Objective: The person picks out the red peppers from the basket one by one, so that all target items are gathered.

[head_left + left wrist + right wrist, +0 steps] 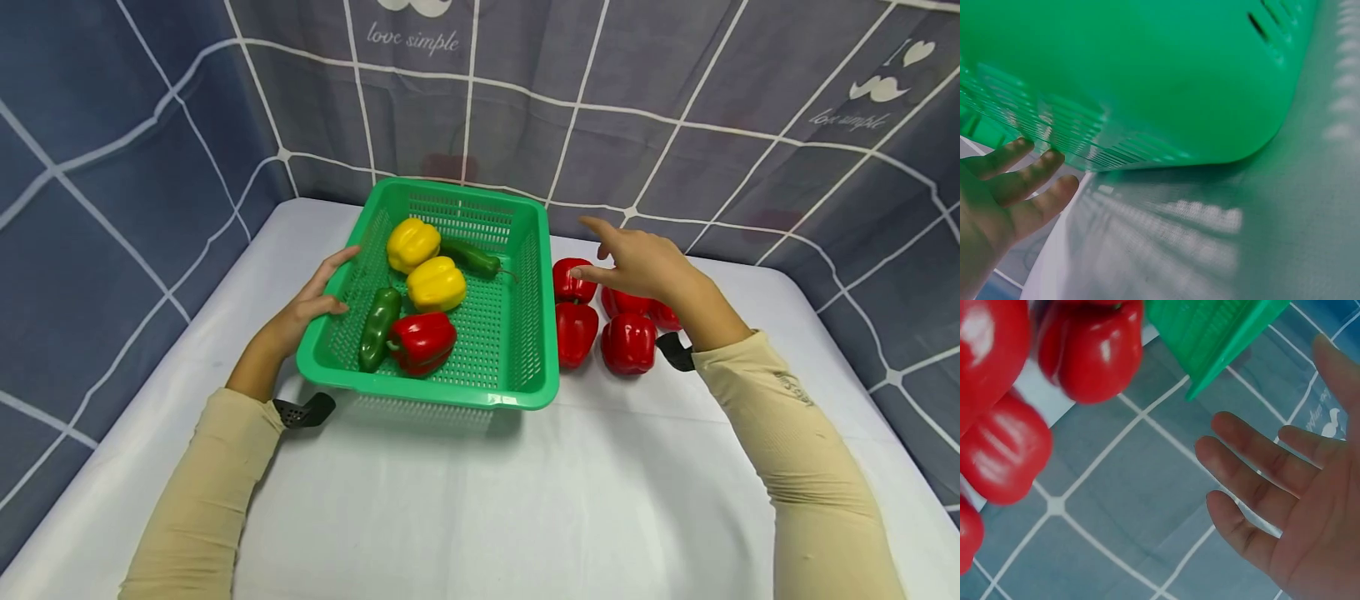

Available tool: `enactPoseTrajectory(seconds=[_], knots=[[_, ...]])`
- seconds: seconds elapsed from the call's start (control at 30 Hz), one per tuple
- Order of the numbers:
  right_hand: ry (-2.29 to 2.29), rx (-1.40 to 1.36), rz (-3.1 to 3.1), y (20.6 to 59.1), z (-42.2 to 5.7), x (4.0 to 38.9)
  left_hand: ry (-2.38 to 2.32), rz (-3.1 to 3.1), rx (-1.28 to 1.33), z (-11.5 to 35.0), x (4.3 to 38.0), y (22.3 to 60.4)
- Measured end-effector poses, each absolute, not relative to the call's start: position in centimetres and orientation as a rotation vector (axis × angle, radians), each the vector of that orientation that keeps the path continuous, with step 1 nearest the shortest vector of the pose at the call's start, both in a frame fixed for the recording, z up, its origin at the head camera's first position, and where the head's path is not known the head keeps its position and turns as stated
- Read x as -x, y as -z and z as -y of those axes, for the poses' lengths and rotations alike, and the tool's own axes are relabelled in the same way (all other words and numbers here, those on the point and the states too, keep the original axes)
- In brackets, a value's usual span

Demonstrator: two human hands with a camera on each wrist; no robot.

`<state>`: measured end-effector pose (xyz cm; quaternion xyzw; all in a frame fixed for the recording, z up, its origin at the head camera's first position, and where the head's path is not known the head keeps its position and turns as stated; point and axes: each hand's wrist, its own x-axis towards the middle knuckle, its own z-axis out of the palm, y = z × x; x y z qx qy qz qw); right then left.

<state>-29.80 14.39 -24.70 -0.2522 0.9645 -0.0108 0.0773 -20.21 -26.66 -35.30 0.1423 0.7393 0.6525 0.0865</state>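
My left hand (300,310) lies along the left rim of a green plastic basket (525,393). Its fairly straight fingers (1044,195) touch the outside of the perforated wall in the left wrist view. In the basket are two yellow bell peppers (437,284), a red bell pepper (422,342), a green pepper with a thin stem (471,257) and a smooth, long dark green vegetable (379,328). My right hand (648,260) hovers with spread fingers and nothing held over several red bell peppers (628,343) just right of the basket. More red bell peppers (1092,353) show in the right wrist view.
The basket stands on a table with a white cloth (465,500). A grey checked curtain (525,92) with white lines hangs behind the table and along both sides. Black straps (303,411) are worn at both wrists.
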Motion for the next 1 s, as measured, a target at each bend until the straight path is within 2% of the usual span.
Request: enactPoseTrajectory(seconds=[0.27, 1.0], knots=[[0.100, 0.849, -2.873, 25.2, -12.3, 29.7, -1.940, -2.216, -0.409, 26.7, 20.3, 35.4], [0.056, 1.434, -2.753, 27.1, -6.7, 29.5, -1.900, -2.282, -0.382, 26.6, 20.5, 35.4]])
